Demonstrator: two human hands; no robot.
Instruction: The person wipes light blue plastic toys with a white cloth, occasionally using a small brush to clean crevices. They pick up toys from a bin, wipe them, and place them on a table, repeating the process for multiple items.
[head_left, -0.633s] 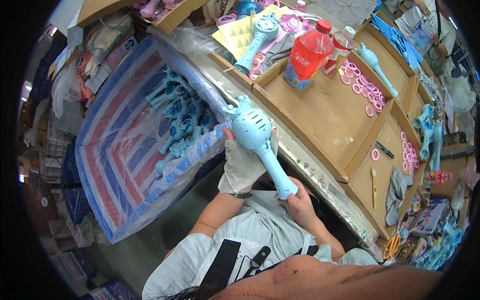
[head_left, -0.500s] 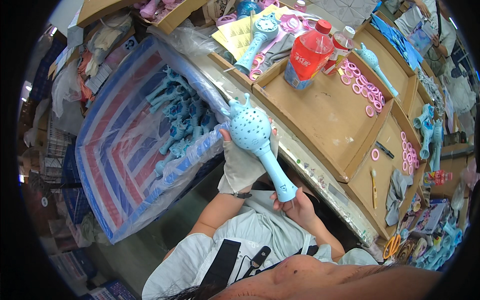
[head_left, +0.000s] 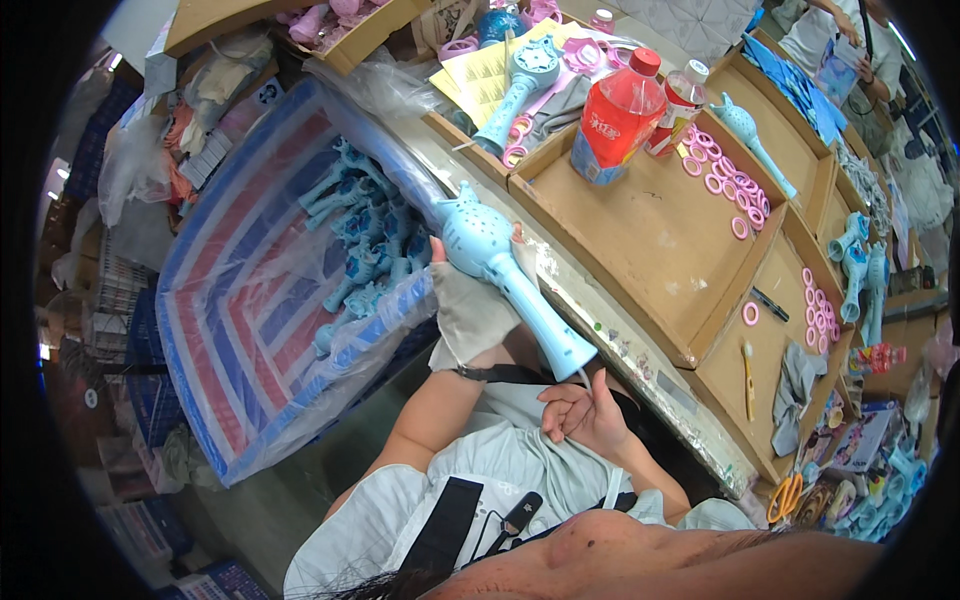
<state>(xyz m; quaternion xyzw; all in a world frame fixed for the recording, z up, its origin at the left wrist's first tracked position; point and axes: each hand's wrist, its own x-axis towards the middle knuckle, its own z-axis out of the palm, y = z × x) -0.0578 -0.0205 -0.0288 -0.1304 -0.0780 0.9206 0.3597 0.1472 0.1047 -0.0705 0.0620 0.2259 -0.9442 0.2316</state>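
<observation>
A light blue toy wand (head_left: pixel 540 315) with a round, perforated, crown-topped head lies slantwise in front of me. My left hand (head_left: pixel 472 312), covered by a grey fingerless glove, is closed around the wand's head from below, with bare fingertips at both sides. The flared handle end points down to the right. Just below that end is my right hand (head_left: pixel 588 418), thumb raised and fingers loosely bent apart, off the handle. A short, thin pale strip (head_left: pixel 585 378) shows between the handle end and the thumb; whether the thumb touches it is unclear.
On the left, a striped plastic-lined bin (head_left: pixel 225 330) holds several blue wands (head_left: pixel 365 235). Cardboard trays (head_left: pixel 630 255) on the bench carry pink rings (head_left: pixel 735 185), a red-labelled bottle (head_left: pixel 615 120), a toothbrush (head_left: pixel 748 380) and a grey cloth (head_left: pixel 795 390). Orange scissors (head_left: pixel 785 497) lie at the right.
The wand has turned in my left hand, its head showing a different side, and shifted slightly left and up. My right hand has let go of the handle end.
</observation>
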